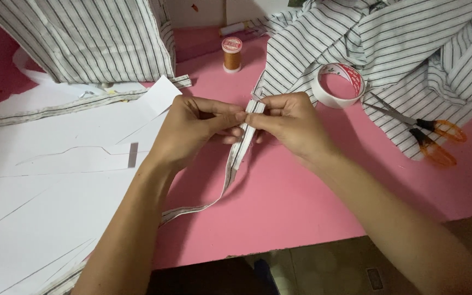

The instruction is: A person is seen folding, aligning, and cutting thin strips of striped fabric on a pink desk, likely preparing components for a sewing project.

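Both-handed: left hand (192,128) and right hand (290,123) pinch a striped fabric strip (240,150) between thumbs and fingertips, apparently folded. Strip trails below the fingers; tape roll (341,84) sits just beyond the right fingers.

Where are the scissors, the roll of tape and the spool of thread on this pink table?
scissors (437,137): head view, on the orange handles.
roll of tape (328,98): head view, on its white outer band.
spool of thread (232,59): head view, on the orange thread.
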